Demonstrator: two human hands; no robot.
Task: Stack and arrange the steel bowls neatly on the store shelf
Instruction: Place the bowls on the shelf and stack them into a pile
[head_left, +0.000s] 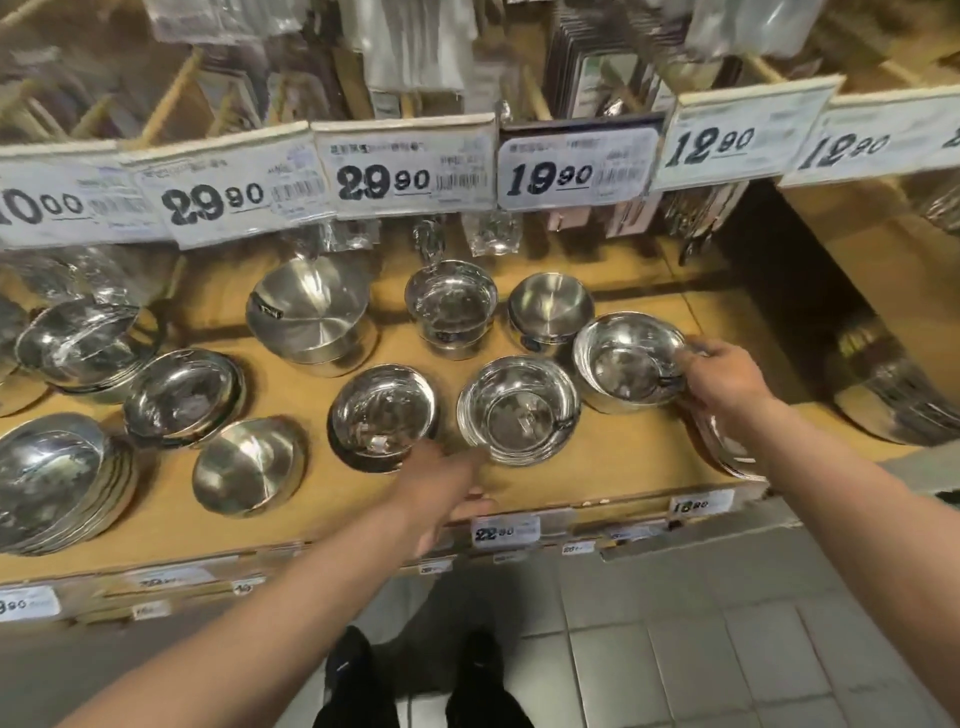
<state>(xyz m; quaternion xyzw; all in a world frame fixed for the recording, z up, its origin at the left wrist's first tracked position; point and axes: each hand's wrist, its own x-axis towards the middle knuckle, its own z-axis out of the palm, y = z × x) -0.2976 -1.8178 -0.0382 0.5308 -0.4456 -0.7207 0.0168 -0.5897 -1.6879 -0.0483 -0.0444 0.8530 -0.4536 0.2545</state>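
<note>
Your left hand (441, 493) rests with a slack grip near the shelf (613, 457) edge, holding nothing, the middle bowl (519, 410) just beyond its fingertips. Your right hand's (722, 379) grip pinches the rim of the right bowl (623, 358).

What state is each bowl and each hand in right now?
Right hand: grips the right bowl's rim.
Right bowl: upright on the shelf, held.
Middle bowl: upright, free.
Left hand: blurred, low between two front bowls, holding nothing that shows.
Dark-based bowl: upright, free.
Big bowl: tilted, leaning back.
Far-left stack: nested, tipped on its side.
</note>
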